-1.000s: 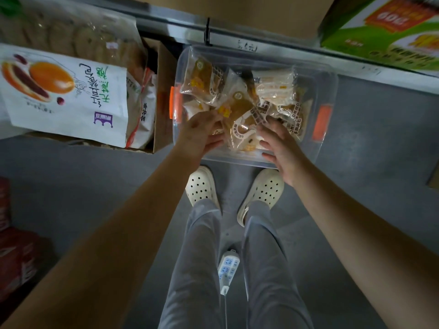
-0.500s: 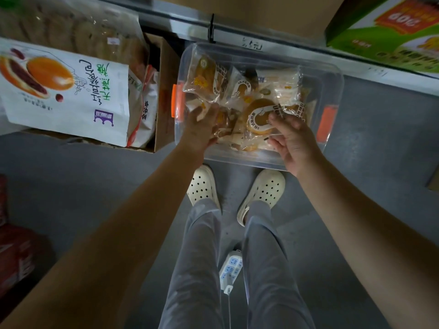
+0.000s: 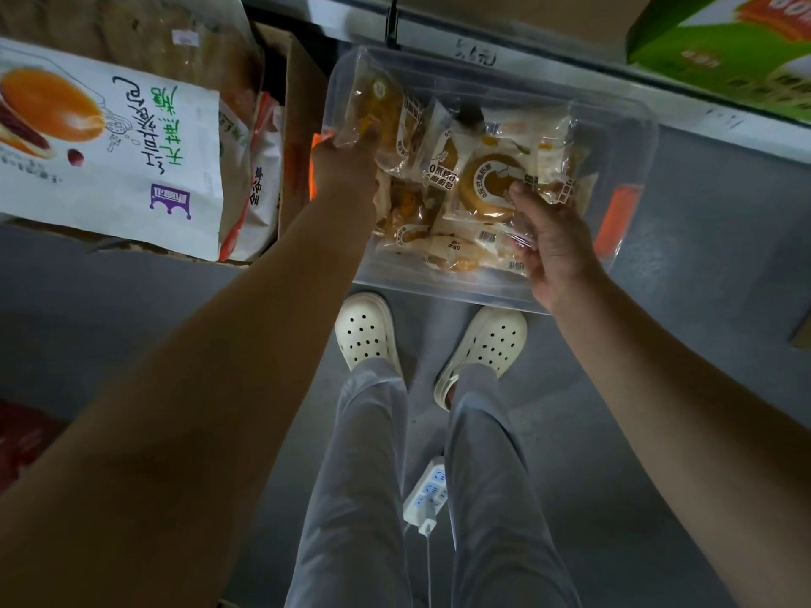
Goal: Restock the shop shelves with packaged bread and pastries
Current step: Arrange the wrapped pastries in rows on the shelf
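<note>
Clear bin (image 3: 632,125), orange latches (image 3: 612,223); cream perforated clogs (image 3: 366,331).

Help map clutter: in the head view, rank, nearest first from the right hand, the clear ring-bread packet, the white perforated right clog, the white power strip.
1. Clear ring-bread packet, in the right hand's grip.
2. White perforated right clog, on the floor below.
3. White power strip, back between the legs.

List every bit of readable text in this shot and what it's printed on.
"0…面包": middle packet in the clear bin; rest blurred.
"0反式…": ring-bread packet in the right hand.
"00": green carton, cut off.
White bag: big upside-down Chinese characters, not surely readable.
Corner packet in the left hand, shelf-rail scribble: illegible.
</note>
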A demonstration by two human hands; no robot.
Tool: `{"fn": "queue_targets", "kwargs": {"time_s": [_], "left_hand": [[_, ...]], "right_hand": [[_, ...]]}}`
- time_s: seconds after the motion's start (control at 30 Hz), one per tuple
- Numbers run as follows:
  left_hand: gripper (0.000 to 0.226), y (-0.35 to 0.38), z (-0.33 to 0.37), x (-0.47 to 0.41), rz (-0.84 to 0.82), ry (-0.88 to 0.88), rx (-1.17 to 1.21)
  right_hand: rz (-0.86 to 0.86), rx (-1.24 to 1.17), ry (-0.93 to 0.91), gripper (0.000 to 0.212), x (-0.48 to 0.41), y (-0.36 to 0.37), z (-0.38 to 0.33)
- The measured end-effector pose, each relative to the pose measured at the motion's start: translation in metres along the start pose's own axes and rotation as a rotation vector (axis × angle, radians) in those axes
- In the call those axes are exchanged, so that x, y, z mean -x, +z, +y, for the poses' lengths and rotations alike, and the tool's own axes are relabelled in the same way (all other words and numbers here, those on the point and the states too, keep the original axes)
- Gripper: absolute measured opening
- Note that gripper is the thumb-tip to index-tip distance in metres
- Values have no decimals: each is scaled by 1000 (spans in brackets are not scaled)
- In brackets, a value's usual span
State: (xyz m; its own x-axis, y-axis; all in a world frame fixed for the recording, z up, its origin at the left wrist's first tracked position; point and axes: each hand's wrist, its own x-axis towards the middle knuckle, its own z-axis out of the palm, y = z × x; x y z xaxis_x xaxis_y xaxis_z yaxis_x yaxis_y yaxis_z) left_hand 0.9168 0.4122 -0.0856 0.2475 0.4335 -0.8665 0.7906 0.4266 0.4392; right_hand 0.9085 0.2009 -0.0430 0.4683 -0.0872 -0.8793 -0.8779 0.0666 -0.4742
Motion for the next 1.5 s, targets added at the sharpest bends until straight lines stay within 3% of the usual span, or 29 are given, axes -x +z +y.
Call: {"fn": "queue_targets", "kwargs": {"time_s": [0.07,0.2,0.27,0.4,0.5,0.63,0.7,0.8,0.83,0.97,1.07,1.2,1.3,1.4,1.5], "left_hand": [[32,1,4,0,15,-21,5],[29,-2,8,0,0,13,-42],[38,-5,8,3,9,72,-117],[36,-18,4,24,-16,256,-198],[36,-30,4,45,-91,305,-163],[10,-48,11,84,-196,306,-87],[12,-55,18,110,-264,291,-38],[15,-65,41,163,-356,223,4],[17,-69,50,185,-387,216,10],[20,-95,96,277,-463,266,-16],[19,-124,136,349,-505,331,-6],[44,-164,172,428,-517,433,23],[50,-189,197,488,-603,516,25],[47,-203,215,542,-716,580,163],[40,-211,233,592,-709,738,260]], "right_hand": [[-31,-9,-6,18,-1,0,-1],[-81,-52,25,82,-2,-2,-3],[-88,-35,49,73,-2,-4,-1],[-88,-34,76,16,11,-5,-4],[-91,-122,94,9,29,-7,-11],[-211,-231,128,25,68,-11,-31],[-279,-243,114,35,89,-12,-41],[-373,-254,97,71,136,-6,-66],[-376,-265,90,74,156,-3,-76],[-322,-326,2,32,244,5,-120],[-320,-258,-86,30,320,11,-156],[-305,-195,-248,12,406,13,-197],[-332,-159,-331,8,463,18,-223],[-462,-273,-364,39,506,25,-242],[-587,-402,-414,27,548,30,-265]]}}
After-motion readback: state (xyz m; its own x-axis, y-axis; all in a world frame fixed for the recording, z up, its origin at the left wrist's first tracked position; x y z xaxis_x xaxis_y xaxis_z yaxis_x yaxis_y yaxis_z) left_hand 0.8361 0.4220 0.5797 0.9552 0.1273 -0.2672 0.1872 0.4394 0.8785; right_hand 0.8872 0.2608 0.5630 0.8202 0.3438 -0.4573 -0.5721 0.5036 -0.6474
